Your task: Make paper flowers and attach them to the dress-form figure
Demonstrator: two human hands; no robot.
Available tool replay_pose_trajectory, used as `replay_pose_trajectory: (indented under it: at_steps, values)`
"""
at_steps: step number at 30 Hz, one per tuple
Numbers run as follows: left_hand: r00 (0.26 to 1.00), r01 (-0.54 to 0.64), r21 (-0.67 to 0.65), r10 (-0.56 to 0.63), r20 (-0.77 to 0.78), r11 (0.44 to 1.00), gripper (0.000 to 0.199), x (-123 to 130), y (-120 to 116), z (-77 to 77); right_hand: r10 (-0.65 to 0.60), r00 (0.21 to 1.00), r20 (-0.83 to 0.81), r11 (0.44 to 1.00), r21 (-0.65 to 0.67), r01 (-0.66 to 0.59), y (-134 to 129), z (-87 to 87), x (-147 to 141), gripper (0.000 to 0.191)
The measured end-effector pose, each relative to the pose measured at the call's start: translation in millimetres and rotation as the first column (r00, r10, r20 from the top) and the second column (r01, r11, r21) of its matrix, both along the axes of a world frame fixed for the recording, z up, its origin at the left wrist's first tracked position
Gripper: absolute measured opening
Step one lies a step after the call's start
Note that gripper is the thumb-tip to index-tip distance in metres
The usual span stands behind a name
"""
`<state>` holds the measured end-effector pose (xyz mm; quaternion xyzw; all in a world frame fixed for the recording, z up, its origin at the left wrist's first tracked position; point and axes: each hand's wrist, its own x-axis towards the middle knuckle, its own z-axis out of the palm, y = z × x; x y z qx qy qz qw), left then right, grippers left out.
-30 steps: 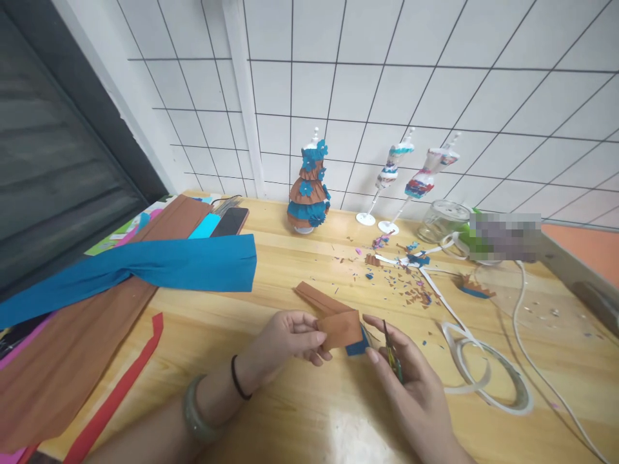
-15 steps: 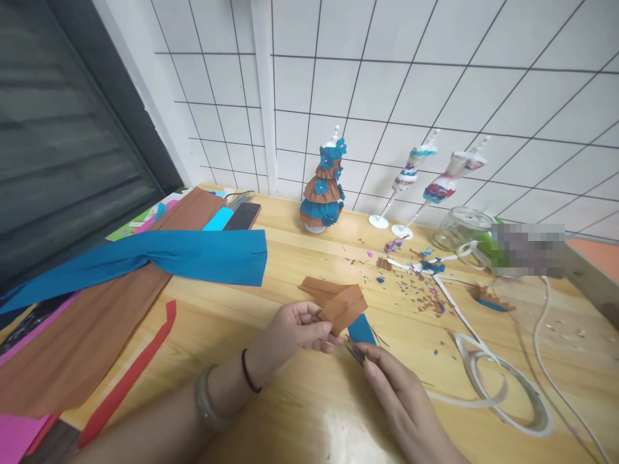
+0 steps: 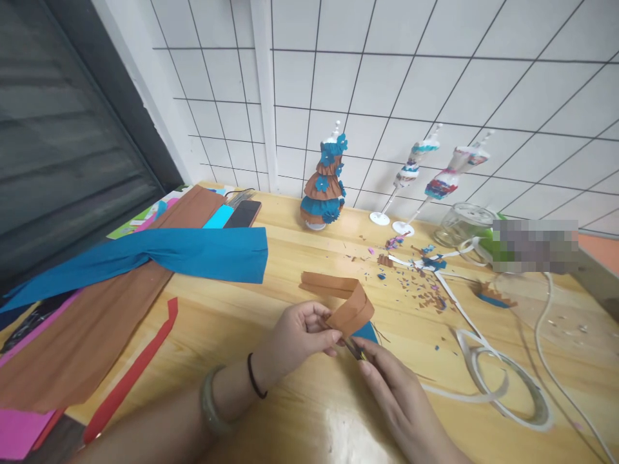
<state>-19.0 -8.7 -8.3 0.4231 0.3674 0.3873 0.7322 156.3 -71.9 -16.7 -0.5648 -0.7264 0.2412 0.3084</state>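
A strip of brown crepe paper (image 3: 352, 308) is pinched between the thumb and fingers of my left hand (image 3: 309, 330); it curls up and back toward the table behind. My right hand (image 3: 394, 380) is closed on a pair of small scissors (image 3: 355, 349), whose blades reach to the lower edge of the brown strip beside my left fingertips. Whether the blades are parted I cannot tell. Under the strip lies a piece of blue paper (image 3: 365, 332), partly covered, with thin dark stems at its right.
A small dress form in brown and blue ruffles (image 3: 323, 187) stands by the tiled wall, with two tilted-looking mannequin stands (image 3: 406, 174) to its right. Paper scraps (image 3: 425, 290), a roll of white tape (image 3: 536, 406) and a glass jar (image 3: 464, 224) lie right. Blue crepe paper (image 3: 217, 254) lies left.
The scissors have moved left and up to the brown strip's edge, near my left fingers. The strip's free part has bowed out to the right, covering more of the blue paper.
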Motion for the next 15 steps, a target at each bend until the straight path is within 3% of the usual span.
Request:
replay_pose_trajectory:
  at_steps: [8,15]
  values:
    - [0.995,0.024,0.05,-0.019,-0.093,0.998,0.02,2.7,-2.5,-0.6,-0.027,1.0,0.009,1.0,-0.015,0.027,-1.7,-4.8,0.2,0.032]
    - [0.997,0.036,0.073,-0.03,-0.075,0.997,0.019,3.0,-2.5,-0.3,-0.008,1.0,0.012,1.0,0.004,0.008,-1.3,-0.4,-1.5,0.03]
